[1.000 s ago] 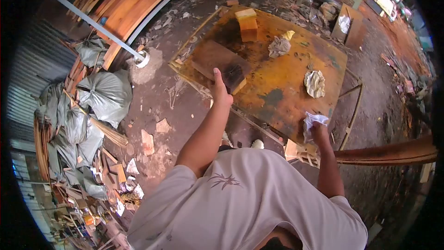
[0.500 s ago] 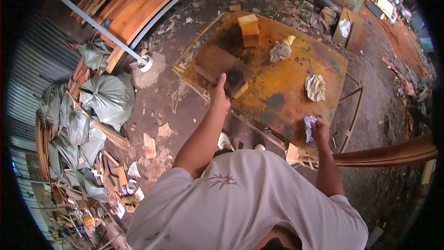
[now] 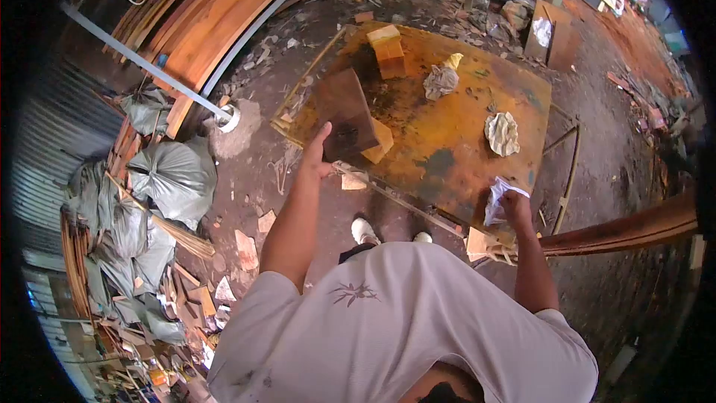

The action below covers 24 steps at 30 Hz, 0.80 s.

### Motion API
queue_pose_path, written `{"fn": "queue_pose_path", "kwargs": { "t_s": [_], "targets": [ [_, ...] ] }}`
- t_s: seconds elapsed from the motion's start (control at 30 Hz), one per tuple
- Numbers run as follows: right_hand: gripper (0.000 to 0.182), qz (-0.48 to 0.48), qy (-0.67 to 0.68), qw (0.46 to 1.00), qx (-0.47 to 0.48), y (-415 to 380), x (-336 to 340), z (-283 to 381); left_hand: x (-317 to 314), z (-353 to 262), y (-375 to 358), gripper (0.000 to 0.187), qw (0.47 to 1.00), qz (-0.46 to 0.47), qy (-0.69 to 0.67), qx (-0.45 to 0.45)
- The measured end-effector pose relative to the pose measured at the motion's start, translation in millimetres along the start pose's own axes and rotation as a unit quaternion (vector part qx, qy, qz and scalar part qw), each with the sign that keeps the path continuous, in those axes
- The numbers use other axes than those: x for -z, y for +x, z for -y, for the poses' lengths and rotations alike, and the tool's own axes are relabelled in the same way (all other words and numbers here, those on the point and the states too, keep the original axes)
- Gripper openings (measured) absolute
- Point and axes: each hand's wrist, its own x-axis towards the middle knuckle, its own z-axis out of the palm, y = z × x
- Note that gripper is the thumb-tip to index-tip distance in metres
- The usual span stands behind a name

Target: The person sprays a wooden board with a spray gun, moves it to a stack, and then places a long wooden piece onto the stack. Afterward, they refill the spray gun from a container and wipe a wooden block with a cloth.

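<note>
My left hand (image 3: 319, 151) grips a dark brown wooden board (image 3: 346, 110) by its near left corner, thumb on top and the fingers hidden underneath. The board is tilted over the left part of a stained yellow-brown table (image 3: 440, 138). A pale wood block (image 3: 380, 142) shows from beneath its right edge. At the table's near right corner, my right hand (image 3: 514, 207) is closed on a crumpled white cloth (image 3: 495, 201), which hangs out to the left of the fingers. A crumpled beige paper (image 3: 502, 134) lies on the table beyond that hand.
Stacked wood blocks (image 3: 388, 52) and a grey-beige crumpled wad (image 3: 441, 82) with a yellow piece sit at the table's far side. Long planks (image 3: 231, 15) rest at upper left. Full grey sacks (image 3: 173, 179) and wood scraps line the left. A wooden beam (image 3: 619, 227) juts in from the right.
My left hand has moved left with the board, which is now turned and tilted more, showing more of the pale block. The white cloth in my right hand hangs more spread out.
</note>
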Motion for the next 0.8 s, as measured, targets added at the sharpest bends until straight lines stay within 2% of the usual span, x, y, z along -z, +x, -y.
{"fn": "queue_pose_path", "kwargs": {
  "t_s": [0.1, 0.2, 0.27, 0.33, 0.4, 0.6, 0.73, 0.8],
  "targets": [
    [0.021, -0.029, 0.005, 1.0, 0.006, -3, 2, 6, 12, 0, 5, 0.05, 0.999, 0.033, 0.006, 0.024],
    [0.03, -0.02, 0.003, 1.0, -0.004, -2, -5, 1, 13, -1, 3, 0.049, 0.999, 0.02, 0.038, 0.029],
    [0.034, -0.046, -0.007, 0.999, -0.022, -1, -10, 2, 7, -6, -1, 0.051, 0.998, 0.022, 0.049, 0.025],
    [0.032, -0.048, -0.005, 0.999, -0.012, 0, -13, 0, 0, -10, -8, 0.053, 0.998, 0.021, 0.059, 0.018],
    [0.03, -0.05, -0.004, 0.999, 0.0, 0, -15, 1, -5, -12, -8, 0.045, 0.997, 0.01, 0.076, 0.019],
    [0.03, -0.022, -0.011, 0.999, -0.035, 3, -10, 9, 3, -11, -5, 0.045, 0.993, -0.007, 0.117, 0.009],
    [0.022, 0.002, 0.066, 0.998, 0.015, 10, -12, -15, 8, -12, -6, 0.048, 0.995, 0.009, 0.103, -0.003],
    [0.019, 0.003, 0.086, 0.996, 0.033, 13, -13, -22, 11, -12, -10, 0.047, 0.998, -0.043, 0.039, 0.034]
  ]
}}
